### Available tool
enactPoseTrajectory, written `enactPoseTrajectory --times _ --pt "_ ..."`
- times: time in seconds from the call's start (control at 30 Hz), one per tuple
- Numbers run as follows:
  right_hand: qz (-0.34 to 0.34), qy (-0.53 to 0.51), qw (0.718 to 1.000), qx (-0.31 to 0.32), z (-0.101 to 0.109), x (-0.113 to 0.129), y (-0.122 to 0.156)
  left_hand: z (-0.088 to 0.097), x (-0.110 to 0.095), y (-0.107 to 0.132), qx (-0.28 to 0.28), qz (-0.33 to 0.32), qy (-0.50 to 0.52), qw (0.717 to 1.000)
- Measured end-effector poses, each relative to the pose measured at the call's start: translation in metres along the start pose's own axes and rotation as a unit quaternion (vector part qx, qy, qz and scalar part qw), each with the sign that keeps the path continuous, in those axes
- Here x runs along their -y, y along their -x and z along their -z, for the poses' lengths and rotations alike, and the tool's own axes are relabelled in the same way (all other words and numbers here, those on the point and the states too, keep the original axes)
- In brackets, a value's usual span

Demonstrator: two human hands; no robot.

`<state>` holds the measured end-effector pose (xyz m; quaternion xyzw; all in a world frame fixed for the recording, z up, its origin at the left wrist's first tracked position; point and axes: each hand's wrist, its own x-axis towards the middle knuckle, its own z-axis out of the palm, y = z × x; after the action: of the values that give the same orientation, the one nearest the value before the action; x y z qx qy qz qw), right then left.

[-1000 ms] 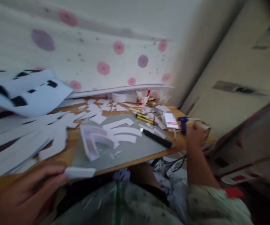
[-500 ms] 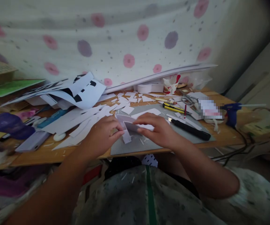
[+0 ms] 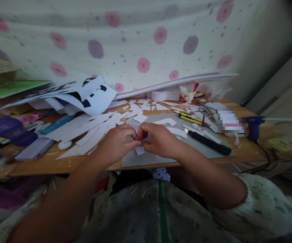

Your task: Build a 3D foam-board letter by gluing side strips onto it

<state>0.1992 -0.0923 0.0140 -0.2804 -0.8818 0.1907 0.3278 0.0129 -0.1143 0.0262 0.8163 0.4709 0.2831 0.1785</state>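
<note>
Fingers of my left hand (image 3: pixel 122 141) pinch a small white foam-board or card piece (image 3: pixel 140 150) above the grey cutting mat (image 3: pixel 151 161). My right hand (image 3: pixel 158 140) meets it there, its bent fingertips closed on the same piece and touching the left fingers. Most of the piece is hidden behind both hands; a strip shows below the fingertips and a bit above them. Right of my right hand, a black-handled cutter (image 3: pixel 209 142) lies on the mat. Curved white cut pieces (image 3: pixel 177 131) rest just beyond that hand.
White strips (image 3: pixel 92 130) and scraps (image 3: pixel 135 108) cover the table's left and middle. Farther right lie a yellow utility knife (image 3: pixel 190 118), scissors (image 3: pixel 206 109) and a blue glue gun (image 3: pixel 253 128) with a cord. A paper cup (image 3: pixel 186 96) stands at the back.
My right hand has moved left and its fingers have curled in to meet my left hand on the white piece. The curved pieces beyond it are now more exposed.
</note>
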Motion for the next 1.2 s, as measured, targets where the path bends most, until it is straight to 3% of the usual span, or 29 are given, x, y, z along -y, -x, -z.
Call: enactPoseTrajectory --times 0.17,0.33,0.7,1.2 --pt "-0.031 -0.090 0.995 -0.006 0.002 -0.016 -0.006 -0.012 0.042 -0.006 -0.061 -0.022 0.015 0.998" --pt "-0.058 -0.136 0.989 -0.001 -0.001 -0.029 -0.007 -0.036 0.077 -0.007 -0.051 -0.053 -0.020 0.997" --pt "-0.041 -0.115 0.992 -0.012 -0.006 -0.030 -0.013 -0.051 0.086 0.004 -0.079 -0.027 -0.049 0.995" --pt "0.002 0.012 0.999 0.032 -0.019 -0.029 -0.013 -0.054 0.082 0.005 -0.080 0.033 -0.051 0.995"
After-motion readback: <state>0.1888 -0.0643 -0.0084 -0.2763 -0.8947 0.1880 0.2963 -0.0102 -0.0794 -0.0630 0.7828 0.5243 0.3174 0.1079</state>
